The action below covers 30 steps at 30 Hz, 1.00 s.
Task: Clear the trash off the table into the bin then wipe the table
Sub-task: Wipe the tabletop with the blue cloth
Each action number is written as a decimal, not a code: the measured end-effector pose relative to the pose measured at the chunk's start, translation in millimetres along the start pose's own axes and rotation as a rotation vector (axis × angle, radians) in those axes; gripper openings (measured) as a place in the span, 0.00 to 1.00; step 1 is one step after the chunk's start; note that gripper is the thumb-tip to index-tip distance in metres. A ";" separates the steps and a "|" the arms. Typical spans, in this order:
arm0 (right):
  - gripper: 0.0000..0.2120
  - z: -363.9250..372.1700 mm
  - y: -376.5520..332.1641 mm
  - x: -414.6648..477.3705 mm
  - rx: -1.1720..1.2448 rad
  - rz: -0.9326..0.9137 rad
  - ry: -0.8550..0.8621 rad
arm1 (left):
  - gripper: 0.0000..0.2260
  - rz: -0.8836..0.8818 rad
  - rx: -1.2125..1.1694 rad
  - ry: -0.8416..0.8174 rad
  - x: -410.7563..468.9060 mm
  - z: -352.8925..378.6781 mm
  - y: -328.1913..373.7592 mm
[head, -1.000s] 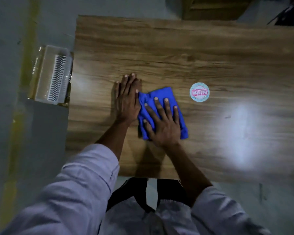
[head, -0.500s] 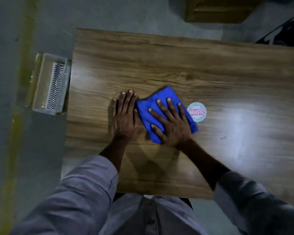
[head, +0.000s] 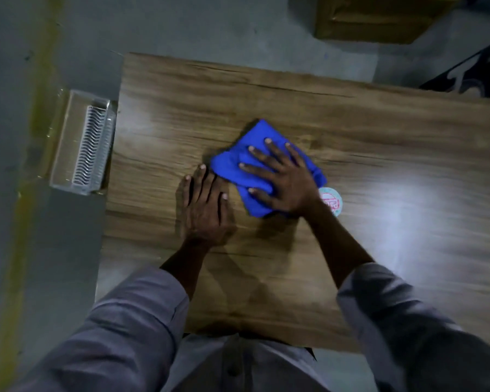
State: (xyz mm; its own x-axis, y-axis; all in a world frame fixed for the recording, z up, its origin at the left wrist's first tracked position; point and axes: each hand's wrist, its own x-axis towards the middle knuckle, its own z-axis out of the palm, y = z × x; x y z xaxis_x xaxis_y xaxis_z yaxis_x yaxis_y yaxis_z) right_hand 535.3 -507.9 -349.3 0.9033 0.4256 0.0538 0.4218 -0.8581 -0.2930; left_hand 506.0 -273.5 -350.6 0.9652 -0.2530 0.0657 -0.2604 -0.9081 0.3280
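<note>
The right hand lies flat on a folded blue cloth, fingers straight and spread apart, palm pressing the cloth onto the wooden table. The cloth sits near the middle of the table, one corner pointing to the far edge. Just to its left, the left hand rests palm down on the bare wood with straight fingers held close together, holding nothing, the fingertips just beside the cloth's edge. A round sticker with pink print lies on the table by the right wrist, partly hidden by it. Both arms wear grey sleeves. A clear plastic bin stands on the grey floor against the table's left edge, with something white and ribbed inside.
</note>
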 end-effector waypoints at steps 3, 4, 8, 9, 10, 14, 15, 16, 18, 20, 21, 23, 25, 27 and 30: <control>0.27 -7.9 56.7 -4.4 -0.033 0.535 0.168 | 0.26 0.007 0.003 -0.061 1.6 -6.0 2.0; 0.27 -9.1 58.0 0.0 -0.054 0.847 0.258 | 0.26 0.012 0.004 -0.070 1.8 -6.0 1.5; 0.29 3.0 7.0 43.0 -0.104 0.737 0.211 | 0.25 0.008 0.034 -0.091 2.8 -5.6 -0.7; 0.29 7.5 -1.0 47.8 -0.104 0.353 0.081 | 0.25 0.006 0.022 -0.077 2.6 -6.5 0.4; 0.29 4.1 0.6 51.0 -0.083 0.029 -0.034 | 0.24 0.006 0.001 -0.057 2.6 -8.1 1.9; 0.27 -3.2 59.4 60.4 -0.084 0.215 0.037 | 0.25 -0.010 -0.032 -0.086 5.7 -14.0 6.8; 0.28 -5.9 70.3 61.7 -0.079 0.528 0.123 | 0.25 -0.016 -0.032 -0.107 6.3 -14.9 6.8; 0.28 -10.4 74.6 65.1 -0.076 0.833 0.203 | 0.26 -0.020 -0.032 -0.121 6.8 -15.3 6.7; 0.29 -11.3 60.5 79.2 -0.096 1.152 0.319 | 0.26 -0.022 -0.027 -0.134 7.5 -15.4 6.8; 0.29 -3.1 31.2 91.4 -0.104 0.881 0.269 | 0.26 -0.015 -0.014 -0.115 8.1 -14.3 6.8; 0.29 6.2 15.7 92.6 -0.111 0.572 0.182 | 0.25 -0.011 -0.009 -0.094 7.3 -13.7 7.0; 0.29 10.5 -1.1 86.6 -0.090 0.018 -0.014 | 0.25 -0.010 -0.016 -0.054 6.6 -13.7 7.8; 0.29 4.2 15.9 78.7 -0.058 -0.084 -0.043 | 0.25 -0.008 -0.024 -0.037 7.3 -13.6 7.1; 0.28 -0.1 43.9 70.7 -0.042 0.292 0.076 | 0.26 -0.015 -0.014 -0.062 6.7 -14.2 8.2; 0.28 -13.3 73.0 64.8 -0.082 1.118 0.289 | 0.26 -0.017 -0.020 -0.113 7.6 -15.3 8.8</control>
State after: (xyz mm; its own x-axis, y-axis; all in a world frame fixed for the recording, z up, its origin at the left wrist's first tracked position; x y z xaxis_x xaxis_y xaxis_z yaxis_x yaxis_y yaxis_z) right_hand 625.6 -546.9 -354.5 0.7554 -0.6549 0.0229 -0.6294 -0.7348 -0.2526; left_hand 511.3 -278.3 -332.8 0.9605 -0.2745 -0.0462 -0.2421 -0.9059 0.3474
